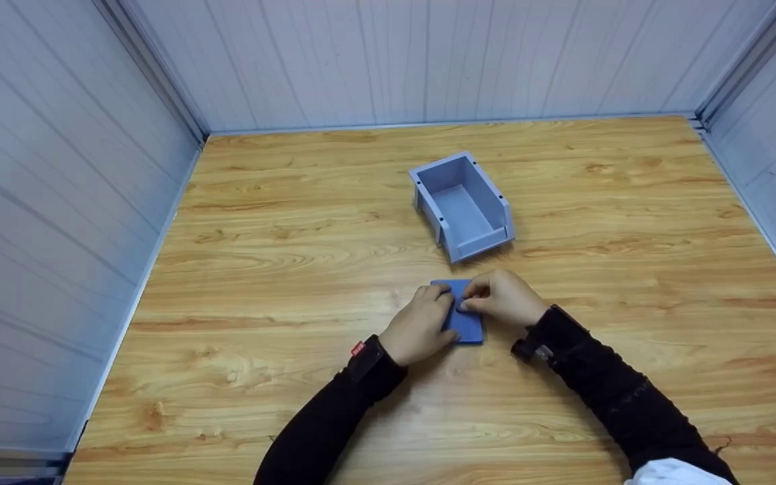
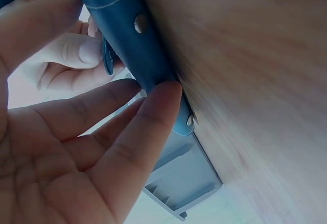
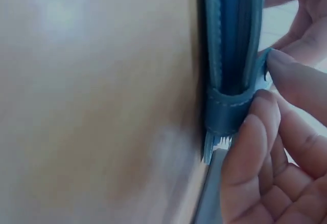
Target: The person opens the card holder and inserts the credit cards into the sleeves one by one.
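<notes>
A blue wallet (image 1: 467, 328) with stitched edges lies on the wooden table, in front of the grey bin. My left hand (image 1: 422, 323) grips it from the left, thumb at its near end and fingers at its far part. In the left wrist view the rounded spine of the wallet (image 2: 135, 40) shows metal studs. From the right, my right hand (image 1: 510, 296) pinches the closing strap between thumb and fingers. That strap (image 3: 227, 112) wraps round the wallet's open side in the right wrist view, its tip raised off the cover.
Behind the wallet stands a grey plastic bin (image 1: 483, 245), its low front facing the hands. Pale panel walls (image 1: 388, 67) enclose the table (image 1: 280, 263) at the back and both sides.
</notes>
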Available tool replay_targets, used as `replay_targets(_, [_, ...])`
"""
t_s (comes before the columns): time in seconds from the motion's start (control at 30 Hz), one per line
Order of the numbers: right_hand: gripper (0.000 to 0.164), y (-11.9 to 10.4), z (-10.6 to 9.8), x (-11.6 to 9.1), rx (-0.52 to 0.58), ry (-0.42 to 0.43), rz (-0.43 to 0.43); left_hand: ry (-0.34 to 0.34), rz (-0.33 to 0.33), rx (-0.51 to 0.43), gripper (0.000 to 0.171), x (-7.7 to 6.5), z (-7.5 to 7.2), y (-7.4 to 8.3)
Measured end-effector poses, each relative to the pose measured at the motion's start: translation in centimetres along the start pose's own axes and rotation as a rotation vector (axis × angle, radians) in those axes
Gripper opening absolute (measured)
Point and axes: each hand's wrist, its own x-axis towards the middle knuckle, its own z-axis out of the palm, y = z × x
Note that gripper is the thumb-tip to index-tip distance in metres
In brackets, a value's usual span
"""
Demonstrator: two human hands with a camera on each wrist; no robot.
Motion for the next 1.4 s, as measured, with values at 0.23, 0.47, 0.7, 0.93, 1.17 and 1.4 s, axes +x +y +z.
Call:
replay_targets(0.23, [0.01,0.3,-0.6,0.4,0.096,-0.062,0.021,0.012,0.006,0.005,0.062,0.0,0.2,-0.1])
replay_targets(0.47, [0.013,0.5,-0.9,1.0,0.178,-0.113,0.111,0.017,0.013,0.004,0.061,0.0,0.1,-0.1])
replay_targets(0.7, [0.013,0.1,-1.1,1.6,0.202,-0.16,0.095,0.002,0.009,0.009,0.059,-0.1,-0.2,0.1])
replay_targets(0.93, [0.011,0.0,-1.3,2.0,0.176,-0.181,0.059,0.012,0.02,0.017,0.057,-0.1,-0.1,0.0])
replay_targets(1.17, [0.01,0.4,-1.3,2.0,0.185,-0.2,0.029,0.02,0.025,0.025,0.057,-0.1,-0.1,0.0])
replay_targets(1.4, [0.011,1.0,-1.1,2.0,0.199,-0.216,0.072,0.018,0.014,0.012,0.062,0.0,0.0,0.1])
